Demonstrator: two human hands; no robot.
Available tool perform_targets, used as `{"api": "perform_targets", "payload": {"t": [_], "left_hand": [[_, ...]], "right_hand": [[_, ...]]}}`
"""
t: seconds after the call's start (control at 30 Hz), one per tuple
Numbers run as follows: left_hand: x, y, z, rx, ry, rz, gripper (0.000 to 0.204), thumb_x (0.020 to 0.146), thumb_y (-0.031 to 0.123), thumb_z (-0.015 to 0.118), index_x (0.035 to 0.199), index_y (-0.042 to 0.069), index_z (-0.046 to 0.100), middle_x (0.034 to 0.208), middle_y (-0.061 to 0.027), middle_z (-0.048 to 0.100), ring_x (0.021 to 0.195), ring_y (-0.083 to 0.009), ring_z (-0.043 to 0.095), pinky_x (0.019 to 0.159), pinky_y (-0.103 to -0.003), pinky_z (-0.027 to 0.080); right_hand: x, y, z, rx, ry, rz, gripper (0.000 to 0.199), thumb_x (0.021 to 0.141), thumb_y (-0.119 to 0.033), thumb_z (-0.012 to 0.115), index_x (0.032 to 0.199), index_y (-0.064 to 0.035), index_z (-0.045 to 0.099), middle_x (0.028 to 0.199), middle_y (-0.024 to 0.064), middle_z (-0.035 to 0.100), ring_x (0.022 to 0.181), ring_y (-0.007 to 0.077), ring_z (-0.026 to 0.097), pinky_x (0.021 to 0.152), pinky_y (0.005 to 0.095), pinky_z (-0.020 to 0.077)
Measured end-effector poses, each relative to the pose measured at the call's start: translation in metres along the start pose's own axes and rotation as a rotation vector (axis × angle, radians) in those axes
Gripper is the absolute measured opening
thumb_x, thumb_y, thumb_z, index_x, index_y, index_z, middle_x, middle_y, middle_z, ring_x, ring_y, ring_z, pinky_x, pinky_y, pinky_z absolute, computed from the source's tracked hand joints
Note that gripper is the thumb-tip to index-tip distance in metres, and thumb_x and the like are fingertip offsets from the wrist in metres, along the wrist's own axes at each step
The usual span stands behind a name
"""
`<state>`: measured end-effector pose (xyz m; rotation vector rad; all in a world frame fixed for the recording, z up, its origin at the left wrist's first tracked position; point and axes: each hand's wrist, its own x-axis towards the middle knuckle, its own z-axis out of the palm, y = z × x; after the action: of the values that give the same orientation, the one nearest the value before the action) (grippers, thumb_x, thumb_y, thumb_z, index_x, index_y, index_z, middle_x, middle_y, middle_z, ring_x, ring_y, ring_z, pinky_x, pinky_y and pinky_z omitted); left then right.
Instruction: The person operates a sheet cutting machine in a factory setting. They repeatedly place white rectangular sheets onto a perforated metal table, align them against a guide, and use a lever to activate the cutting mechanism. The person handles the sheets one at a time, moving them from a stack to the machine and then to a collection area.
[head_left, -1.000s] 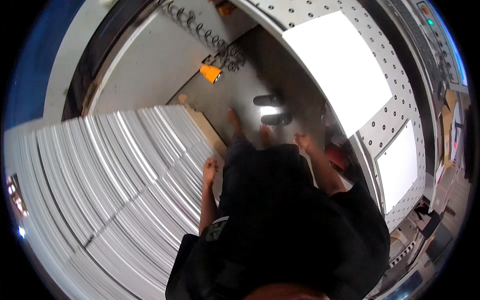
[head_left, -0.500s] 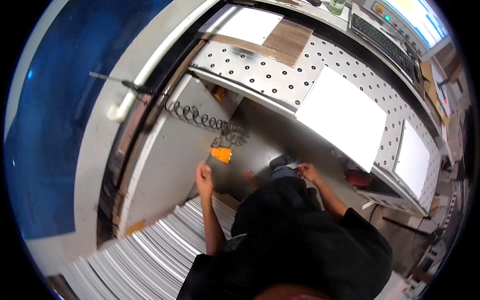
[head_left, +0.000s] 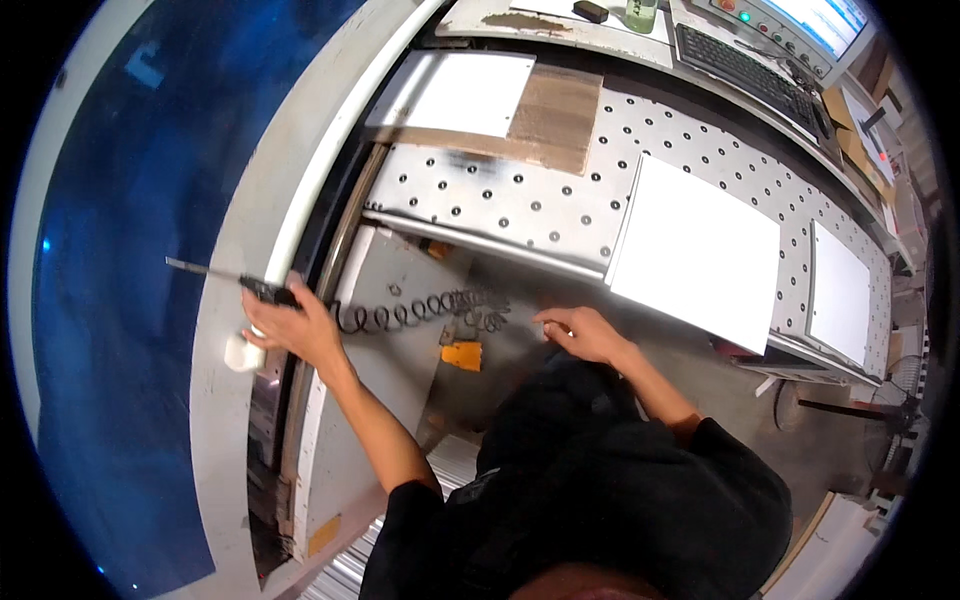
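At the left, my left hand [head_left: 308, 332] is closed around the black handle of an air blow gun [head_left: 268, 290]. The gun's thin metal nozzle points away to the left, over the machine's pale edge. A black coiled hose [head_left: 395, 314] runs rightward from beside my hand. My right hand [head_left: 588, 335] hovers in front of my body, just off the near edge of the perforated table [head_left: 480, 205]. Its fingers are loosely bent and apart, with nothing visible in them.
White sheets lie on the table: one on a brown board [head_left: 556, 120], a large one [head_left: 695, 255] overhanging the near edge, another [head_left: 840, 290] at right. A keyboard [head_left: 745, 75] and screen stand behind. Left is a blue machine panel [head_left: 130, 300]; an orange piece [head_left: 461, 355] hangs below the hose.
My left hand has moved forward and left to the air blow gun. My right hand has risen slightly to the left. The view has shifted, so the table sits lower.
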<state>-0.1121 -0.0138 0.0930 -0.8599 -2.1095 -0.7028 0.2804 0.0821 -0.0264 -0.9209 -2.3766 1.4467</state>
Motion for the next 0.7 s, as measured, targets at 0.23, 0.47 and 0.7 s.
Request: {"api": "perform_targets", "payload": {"t": [0.23, 0.47, 0.7], "left_hand": [[-0.036, 0.084, 0.032, -0.899, -0.339, 0.197, 0.039, 0.095, 0.017, 0.056, 0.128, -0.003, 0.051, 0.119, -0.0165, 0.056, 0.11, -0.0288, 0.055, 0.108, -0.045, 0.039], [-0.085, 0.206, 0.043, -0.826, -1.424, 0.197, 0.038, 0.099, 0.022, 0.061, 0.131, 0.004, 0.056, 0.108, -0.0225, 0.069, 0.091, -0.0404, 0.068, 0.08, -0.044, 0.053], [-0.055, 0.184, 0.08, -0.9, -1.359, -0.3, 0.027, 0.1, 0.028, 0.061, 0.109, 0.003, 0.059, 0.075, -0.0091, 0.064, 0.068, -0.0198, 0.061, 0.064, -0.034, 0.047]], "right_hand": [[0.09, 0.006, -0.089, -0.013, 0.219, -0.027, 0.029, 0.099, -0.02, 0.053, 0.121, -0.0105, 0.069, 0.087, 0.0099, 0.074, 0.076, 0.0254, 0.07, 0.074, 0.0386, 0.0542], [0.162, 0.081, -0.205, 0.34, 0.735, 0.161, 0.026, 0.102, -0.016, 0.052, 0.115, -0.0003, 0.068, 0.084, 0.0047, 0.069, 0.075, 0.0088, 0.06, 0.069, 0.025, 0.049], [0.241, 0.094, -0.233, -0.138, 0.65, 0.024, 0.025, 0.096, -0.02, 0.057, 0.108, -0.0056, 0.072, 0.099, 0.0131, 0.071, 0.09, 0.0319, 0.067, 0.084, 0.0401, 0.0522]]}}
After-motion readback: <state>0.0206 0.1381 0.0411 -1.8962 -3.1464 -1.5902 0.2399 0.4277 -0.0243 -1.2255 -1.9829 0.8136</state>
